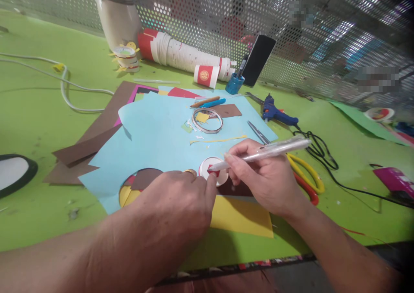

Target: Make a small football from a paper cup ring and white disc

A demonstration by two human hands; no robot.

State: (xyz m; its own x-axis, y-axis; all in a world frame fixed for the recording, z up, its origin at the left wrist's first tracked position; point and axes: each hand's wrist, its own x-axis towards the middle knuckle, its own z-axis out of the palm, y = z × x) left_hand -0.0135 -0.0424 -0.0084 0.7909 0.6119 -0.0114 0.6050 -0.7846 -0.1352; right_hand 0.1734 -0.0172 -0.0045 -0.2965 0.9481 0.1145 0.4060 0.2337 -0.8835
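A white round paper disc (206, 163) with a reddish edge lies at the near side of the light blue paper (155, 133). On it is a small red paper piece (214, 167). My left hand (181, 202), with a ring on one finger, is curled and presses a fingertip on the piece, pinning the disc; its thumb is hidden. In my right hand (268, 181) a pale pen (274, 150) is gripped between thumb and fingers. The pen's tip meets the red piece. Yellow paper (242, 215) and dark brown paper (234, 188) lie beneath my hands.
Yellow-and-red-handled scissors (305, 172) lie right of my right hand, near a blue glue gun (278, 114) and its black cord. A cardboard ring (207, 131), two colored pencils (205, 102) and scraps sit ahead. Stacked paper cups (184, 54) and a phone (259, 60) stand behind.
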